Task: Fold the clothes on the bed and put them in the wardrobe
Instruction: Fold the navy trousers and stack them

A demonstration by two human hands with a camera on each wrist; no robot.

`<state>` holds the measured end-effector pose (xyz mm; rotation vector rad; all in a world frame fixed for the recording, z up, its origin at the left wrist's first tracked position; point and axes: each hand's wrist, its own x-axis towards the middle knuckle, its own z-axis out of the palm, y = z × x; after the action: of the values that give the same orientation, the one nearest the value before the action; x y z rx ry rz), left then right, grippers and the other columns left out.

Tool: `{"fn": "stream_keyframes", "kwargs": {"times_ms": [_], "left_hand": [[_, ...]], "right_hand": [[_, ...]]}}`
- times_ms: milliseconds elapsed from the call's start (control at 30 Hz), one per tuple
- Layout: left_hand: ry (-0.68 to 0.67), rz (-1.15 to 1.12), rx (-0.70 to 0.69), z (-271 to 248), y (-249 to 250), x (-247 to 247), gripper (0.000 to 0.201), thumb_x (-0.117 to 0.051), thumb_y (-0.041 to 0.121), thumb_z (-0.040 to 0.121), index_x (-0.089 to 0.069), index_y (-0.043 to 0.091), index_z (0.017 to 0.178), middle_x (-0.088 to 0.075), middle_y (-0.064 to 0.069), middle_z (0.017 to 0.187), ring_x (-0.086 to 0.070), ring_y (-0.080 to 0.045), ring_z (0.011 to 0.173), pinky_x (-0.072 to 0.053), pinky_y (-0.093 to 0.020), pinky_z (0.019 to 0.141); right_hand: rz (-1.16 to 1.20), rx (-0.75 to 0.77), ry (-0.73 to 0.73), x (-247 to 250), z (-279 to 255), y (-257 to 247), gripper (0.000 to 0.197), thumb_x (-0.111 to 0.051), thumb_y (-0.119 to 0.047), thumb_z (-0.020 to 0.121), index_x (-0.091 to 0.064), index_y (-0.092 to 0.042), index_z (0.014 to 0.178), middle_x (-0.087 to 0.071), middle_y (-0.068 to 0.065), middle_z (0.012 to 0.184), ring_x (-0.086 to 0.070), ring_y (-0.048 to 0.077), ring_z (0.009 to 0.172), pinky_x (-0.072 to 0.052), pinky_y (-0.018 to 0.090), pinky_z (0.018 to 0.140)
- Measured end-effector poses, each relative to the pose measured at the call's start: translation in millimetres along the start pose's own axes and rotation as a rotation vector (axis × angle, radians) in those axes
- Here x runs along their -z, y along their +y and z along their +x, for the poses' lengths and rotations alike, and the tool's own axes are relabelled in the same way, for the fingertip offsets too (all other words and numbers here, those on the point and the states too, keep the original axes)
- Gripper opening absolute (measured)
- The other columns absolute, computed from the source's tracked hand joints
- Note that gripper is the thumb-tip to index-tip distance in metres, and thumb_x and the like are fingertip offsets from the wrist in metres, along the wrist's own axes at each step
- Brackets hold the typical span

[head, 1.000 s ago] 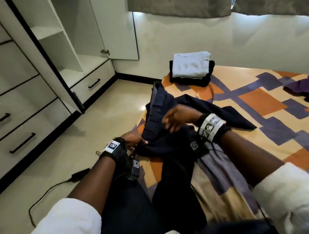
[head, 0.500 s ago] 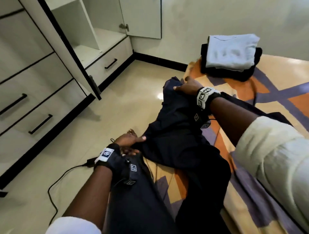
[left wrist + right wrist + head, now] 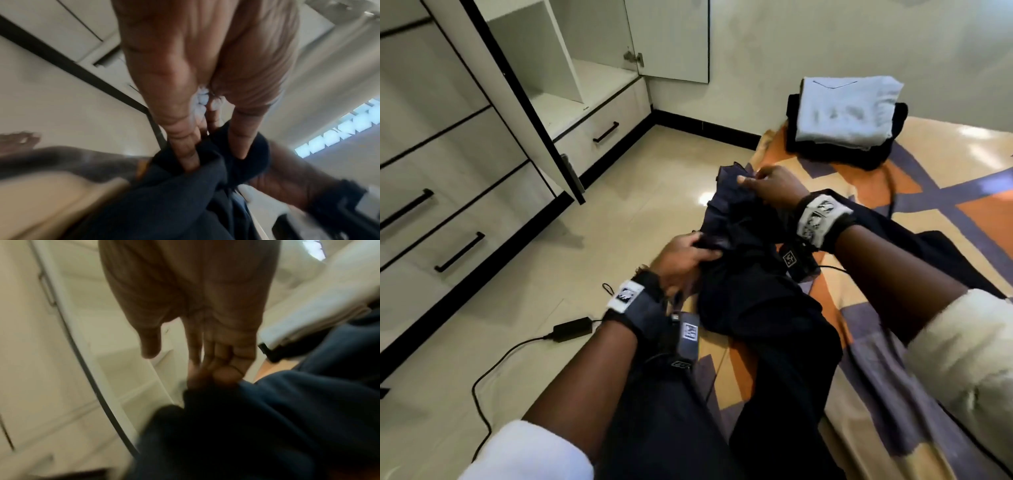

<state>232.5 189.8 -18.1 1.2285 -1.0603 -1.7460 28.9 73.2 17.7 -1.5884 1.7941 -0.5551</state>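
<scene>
A dark navy garment [image 3: 756,294] lies crumpled along the near edge of the bed [image 3: 962,192] and runs toward my lap. My left hand [image 3: 688,255] grips a bunch of its cloth at the floor side; in the left wrist view the fingers [image 3: 189,155] dig into the navy cloth [image 3: 174,203]. My right hand [image 3: 763,183] holds the garment's far end, its fingertips [image 3: 222,376] curled onto the cloth edge [image 3: 267,418] with the thumb standing apart. A folded pale grey garment [image 3: 849,113] sits on a folded black one at the bed's far corner.
The white wardrobe [image 3: 585,85] stands open at the left, with bare shelves and a door [image 3: 671,37] swung out. Drawers with black handles [image 3: 460,251] line the left. A black power adapter [image 3: 571,329] and its cable lie on the tiled floor.
My left hand has moved forward along the garment and now grips it closer to my right hand. The right hand stays at the garment's far end.
</scene>
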Motion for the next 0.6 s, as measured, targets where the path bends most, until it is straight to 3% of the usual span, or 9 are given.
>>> {"fn": "stream_keyframes", "kwargs": {"times_ms": [33, 100, 200, 267, 333, 400, 467, 533, 600], "left_hand": [[-0.058, 0.04, 0.003, 2, 2, -19, 0.023, -0.054, -0.014, 0.09, -0.059, 0.006, 0.1, -0.067, -0.008, 0.095, -0.066, -0.019, 0.088, -0.057, -0.027, 0.076], [-0.211, -0.009, 0.034, 3, 1, -52, 0.034, -0.044, -0.025, 0.087, -0.054, 0.006, 0.099, -0.064, -0.01, 0.105, -0.063, -0.021, 0.1, -0.056, -0.03, 0.087], [-0.371, -0.09, 0.032, 4, 2, -79, 0.042, -0.032, -0.029, 0.084, -0.051, 0.003, 0.102, -0.065, -0.016, 0.109, -0.066, -0.027, 0.104, -0.055, -0.041, 0.095], [-0.326, -0.041, -0.005, 9, 7, -78, 0.029, -0.03, -0.019, 0.092, -0.049, 0.002, 0.097, -0.067, -0.021, 0.101, -0.069, -0.032, 0.094, -0.056, -0.046, 0.086], [-0.248, 0.004, -0.083, 18, 20, -66, 0.024, -0.029, -0.011, 0.098, -0.049, 0.001, 0.09, -0.071, -0.023, 0.09, -0.073, -0.033, 0.079, -0.059, -0.045, 0.076], [-0.038, 0.134, -0.193, 34, 40, -45, 0.028, -0.032, -0.015, 0.093, -0.051, 0.002, 0.081, -0.07, -0.018, 0.079, -0.07, -0.028, 0.066, -0.059, -0.038, 0.063], [0.214, 0.306, -0.264, 64, 60, -17, 0.029, -0.035, -0.011, 0.087, -0.052, 0.009, 0.073, -0.065, -0.011, 0.073, -0.061, -0.023, 0.061, -0.05, -0.034, 0.054], [0.353, 0.49, -0.256, 97, 74, 6, 0.021, -0.039, 0.005, 0.081, -0.056, 0.016, 0.075, -0.066, -0.006, 0.075, -0.06, -0.027, 0.067, -0.05, -0.037, 0.061], [0.338, 0.762, -0.197, 132, 78, 16, 0.031, -0.042, 0.004, 0.081, -0.063, 0.02, 0.096, -0.068, -0.016, 0.101, -0.065, -0.036, 0.091, -0.054, -0.044, 0.079]], "right_hand": [[0.201, -0.048, -0.18, 8, -20, -3, 0.066, -0.062, -0.072, 0.076, -0.061, -0.011, 0.1, -0.066, 0.014, 0.087, -0.062, 0.024, 0.07, -0.046, 0.026, 0.056], [0.45, -0.073, -0.497, 23, -57, 6, 0.075, -0.063, -0.077, 0.068, -0.057, -0.011, 0.103, -0.066, 0.017, 0.085, -0.061, 0.023, 0.066, -0.047, 0.027, 0.057], [0.475, 0.017, -0.614, 25, -94, 42, 0.042, -0.077, -0.028, 0.08, -0.056, -0.006, 0.11, -0.062, 0.012, 0.091, -0.061, 0.024, 0.075, -0.05, 0.035, 0.068], [0.216, 0.034, -0.442, 16, -108, 61, 0.026, -0.076, -0.01, 0.078, -0.064, -0.012, 0.101, -0.066, 0.01, 0.089, -0.065, 0.028, 0.085, -0.052, 0.037, 0.072], [-0.049, 0.032, -0.272, 11, -113, 70, 0.016, -0.078, -0.012, 0.075, -0.069, -0.015, 0.088, -0.066, 0.003, 0.083, -0.063, 0.023, 0.083, -0.049, 0.034, 0.072], [-0.155, 0.03, -0.193, 17, -112, 73, 0.01, -0.073, -0.009, 0.08, -0.07, -0.013, 0.089, -0.064, 0.001, 0.088, -0.06, 0.019, 0.086, -0.047, 0.028, 0.072], [-0.115, 0.013, 0.006, 33, -103, 80, 0.011, -0.064, -0.003, 0.086, -0.067, -0.012, 0.091, -0.062, 0.005, 0.091, -0.059, 0.022, 0.09, -0.041, 0.025, 0.072], [-0.063, 0.009, 0.237, 53, -91, 91, 0.013, -0.054, 0.001, 0.089, -0.064, -0.003, 0.096, -0.06, 0.014, 0.092, -0.057, 0.026, 0.09, -0.039, 0.027, 0.073], [-0.062, 0.003, 0.366, 72, -82, 108, 0.012, -0.051, 0.002, 0.09, -0.061, 0.004, 0.096, -0.059, 0.019, 0.089, -0.056, 0.025, 0.084, -0.037, 0.03, 0.07]]}}
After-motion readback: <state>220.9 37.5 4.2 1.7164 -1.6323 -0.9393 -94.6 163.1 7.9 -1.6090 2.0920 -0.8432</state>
